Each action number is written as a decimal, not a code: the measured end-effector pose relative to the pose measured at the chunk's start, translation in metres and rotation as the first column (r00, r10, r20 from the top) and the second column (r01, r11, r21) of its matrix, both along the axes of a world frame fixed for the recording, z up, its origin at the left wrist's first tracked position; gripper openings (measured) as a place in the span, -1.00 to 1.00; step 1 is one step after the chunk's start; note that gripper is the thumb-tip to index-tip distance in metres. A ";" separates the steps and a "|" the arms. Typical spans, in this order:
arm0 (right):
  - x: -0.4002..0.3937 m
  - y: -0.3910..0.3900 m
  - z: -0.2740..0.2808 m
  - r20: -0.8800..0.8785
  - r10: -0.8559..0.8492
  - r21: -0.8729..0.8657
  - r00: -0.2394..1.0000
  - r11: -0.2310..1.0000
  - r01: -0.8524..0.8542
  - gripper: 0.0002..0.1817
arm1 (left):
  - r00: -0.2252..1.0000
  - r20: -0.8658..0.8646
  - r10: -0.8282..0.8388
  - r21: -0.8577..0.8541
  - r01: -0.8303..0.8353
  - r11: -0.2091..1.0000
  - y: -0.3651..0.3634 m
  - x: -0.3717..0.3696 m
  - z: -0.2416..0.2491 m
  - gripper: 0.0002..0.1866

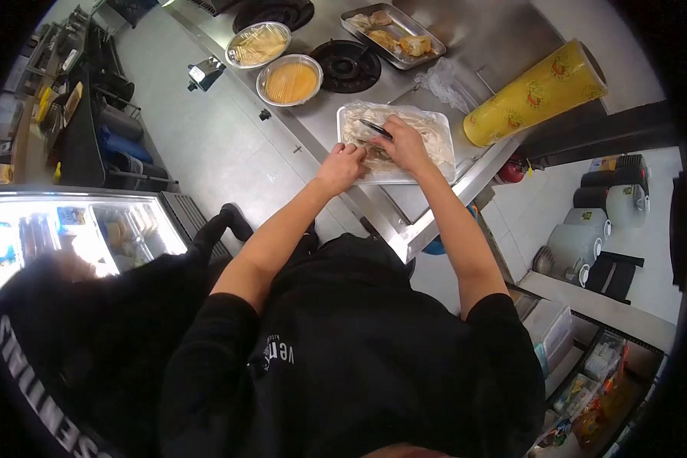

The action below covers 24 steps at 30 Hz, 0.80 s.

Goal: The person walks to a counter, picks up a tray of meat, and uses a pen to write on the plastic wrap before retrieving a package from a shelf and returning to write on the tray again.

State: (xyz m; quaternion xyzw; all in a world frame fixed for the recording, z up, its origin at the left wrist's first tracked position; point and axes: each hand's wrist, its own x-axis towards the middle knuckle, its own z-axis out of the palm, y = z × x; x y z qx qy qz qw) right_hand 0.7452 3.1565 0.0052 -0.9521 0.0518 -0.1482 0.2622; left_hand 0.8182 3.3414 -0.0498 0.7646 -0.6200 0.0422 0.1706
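A white tray [452, 162] lies on the steel counter, its pale contents under clear, wrinkled plastic wrap [427, 126]. My right hand [403, 145] is over the middle of the tray, closed around a slim black pen-like tool [377, 129] that points toward the far left. At the tray's near left edge, my left hand [343, 166] has its fingers bent and pressed together on the wrapped surface; what they pinch is hidden. The two hands are close together, just apart.
Two wrapped bowls, one with pale strips [259, 44] and one with orange liquid [291, 82], stand by a black burner [346, 66]. Behind is a metal tray [394, 34] with browned pieces. A yellow roll [538, 93] lies at right. Another person [99, 336] bends at the lit fridge.
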 end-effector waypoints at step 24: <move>-0.001 0.001 0.004 0.029 0.037 -0.020 0.999 0.999 -0.036 -0.70 | 0.983 -0.039 -0.178 0.026 0.179 0.984 -0.006 0.010 -0.007 -0.83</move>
